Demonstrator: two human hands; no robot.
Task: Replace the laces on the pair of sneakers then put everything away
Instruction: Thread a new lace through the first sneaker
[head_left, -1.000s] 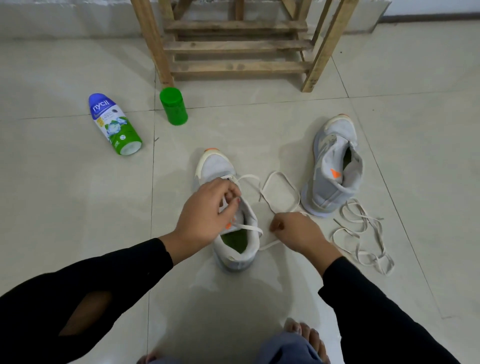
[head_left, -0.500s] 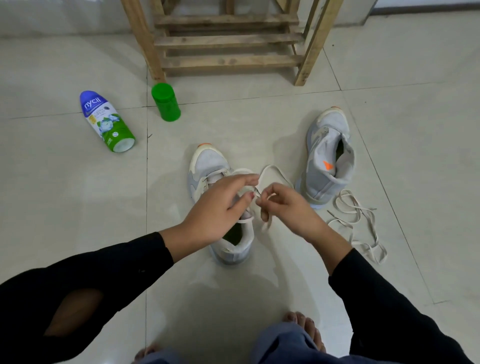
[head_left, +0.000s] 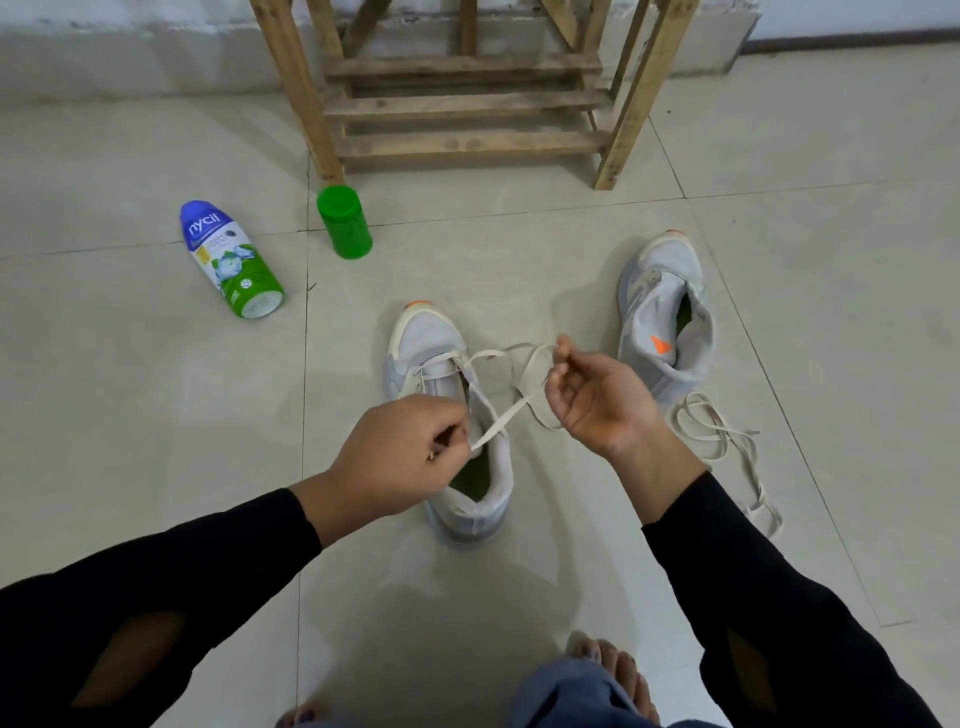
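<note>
**Two hands pull a lace through a shoe**

At the upper left of the frame a powder bottle (head_left: 231, 260) lies on its side on the floor. A green jar (head_left: 344, 222) stands near it, likely set out of the way. At the top middle is a wooden rack (head_left: 457, 104), maybe where the shoes go later.

The left hand (head_left: 400, 462) is at the lower middle, back up and fingers curled. It pinches one end of the lace (head_left: 498, 423) over the open mouth of the grey sneaker (head_left: 431, 343) in the middle of the frame. The lace goes only through the holes near the toe, so I think the lacing has just begun.

The right hand (head_left: 597, 400) is turned palm up. It pinches the other part of the lace up high, I think to keep it tight.

To its right the second sneaker (head_left: 665, 312) stands on the floor, and I see no lace in it. A loose lace (head_left: 727, 441) lies tangled just beside it.
</note>
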